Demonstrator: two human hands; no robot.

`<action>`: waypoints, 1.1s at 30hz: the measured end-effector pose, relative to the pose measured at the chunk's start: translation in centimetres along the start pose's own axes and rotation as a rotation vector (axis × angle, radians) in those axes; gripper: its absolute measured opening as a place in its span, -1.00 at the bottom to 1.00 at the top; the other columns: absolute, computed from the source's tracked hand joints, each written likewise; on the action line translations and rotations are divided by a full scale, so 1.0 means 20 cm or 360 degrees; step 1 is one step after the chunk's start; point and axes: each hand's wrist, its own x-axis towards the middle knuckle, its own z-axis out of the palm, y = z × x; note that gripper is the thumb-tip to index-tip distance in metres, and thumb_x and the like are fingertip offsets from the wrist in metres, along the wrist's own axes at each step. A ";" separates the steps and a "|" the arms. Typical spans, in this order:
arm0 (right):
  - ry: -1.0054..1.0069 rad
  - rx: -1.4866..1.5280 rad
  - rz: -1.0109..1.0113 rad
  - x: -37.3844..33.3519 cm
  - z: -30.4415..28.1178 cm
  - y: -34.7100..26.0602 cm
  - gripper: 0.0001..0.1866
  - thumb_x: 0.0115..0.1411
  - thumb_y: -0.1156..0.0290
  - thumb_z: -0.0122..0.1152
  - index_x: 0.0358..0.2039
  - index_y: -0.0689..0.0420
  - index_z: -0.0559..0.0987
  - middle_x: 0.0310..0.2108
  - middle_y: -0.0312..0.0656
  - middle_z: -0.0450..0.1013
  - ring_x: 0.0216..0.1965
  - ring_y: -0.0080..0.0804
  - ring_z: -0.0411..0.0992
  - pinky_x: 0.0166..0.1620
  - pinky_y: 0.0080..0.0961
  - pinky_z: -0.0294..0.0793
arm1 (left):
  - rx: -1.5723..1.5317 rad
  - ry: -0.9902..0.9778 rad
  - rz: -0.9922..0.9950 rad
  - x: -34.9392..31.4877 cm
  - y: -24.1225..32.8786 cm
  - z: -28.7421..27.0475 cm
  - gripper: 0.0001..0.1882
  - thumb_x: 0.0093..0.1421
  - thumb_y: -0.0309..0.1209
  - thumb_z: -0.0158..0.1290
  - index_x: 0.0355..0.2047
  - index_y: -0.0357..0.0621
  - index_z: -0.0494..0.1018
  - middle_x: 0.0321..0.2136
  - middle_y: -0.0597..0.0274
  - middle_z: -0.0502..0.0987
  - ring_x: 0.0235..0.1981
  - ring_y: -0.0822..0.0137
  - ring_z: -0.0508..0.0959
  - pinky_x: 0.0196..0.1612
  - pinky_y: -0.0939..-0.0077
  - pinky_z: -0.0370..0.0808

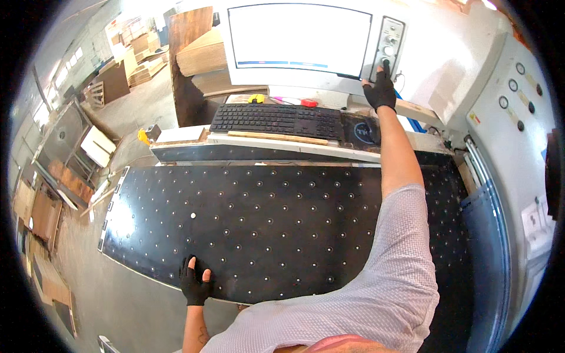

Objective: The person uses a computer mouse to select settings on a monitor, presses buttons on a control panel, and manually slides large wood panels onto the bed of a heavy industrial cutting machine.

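My left hand, in a black fingerless glove, rests on the near edge of a black table dotted with small pale studs. Its fingers are apart and it holds nothing. With my right arm stretched far forward, my right hand, gloved the same way, is at the control panel beside a large monitor. One finger reaches up to the lowest control on that panel, and the thumb sticks out to the left. Whether the finger presses or only touches it, I cannot tell.
Beyond the table, a black keyboard lies on a ledge, with a yellow tape measure and a red object behind it. A white machine housing with gauges stands at the right. Stacked boards lean at the back left.
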 end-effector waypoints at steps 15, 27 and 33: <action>-0.0057 -0.0077 0.0090 0.29 -0.29 0.10 -0.32 0.29 -0.21 0.15 0.16 0.10 0.60 0.16 0.01 0.55 0.18 0.00 0.52 0.25 -0.17 0.48 | 0.0051 0.0059 0.0119 0.05 0.02 -0.01 -0.35 0.29 0.00 0.21 0.17 -0.26 0.46 0.15 -0.16 0.52 0.19 -0.22 0.48 0.29 -0.03 0.36; -0.0108 -0.0019 0.0400 0.57 -0.45 -0.08 -0.28 0.30 -0.30 -0.01 0.14 0.04 0.62 0.06 0.01 0.61 0.12 -0.02 0.57 0.17 -0.13 0.53 | -0.0053 0.0064 0.0075 0.00 -0.05 0.04 -0.34 0.31 0.06 0.17 0.15 -0.28 0.46 0.12 -0.16 0.53 0.15 -0.21 0.50 0.25 -0.03 0.40; -0.0089 -0.0383 0.0307 0.62 -0.44 -0.15 -0.55 0.35 0.07 -0.01 0.09 -0.05 0.66 0.04 -0.03 0.63 0.07 -0.03 0.60 0.14 -0.12 0.58 | -0.0082 0.0074 0.0073 0.00 -0.04 0.02 -0.30 0.31 0.10 0.16 0.17 -0.27 0.45 0.13 -0.16 0.53 0.16 -0.20 0.50 0.24 -0.02 0.42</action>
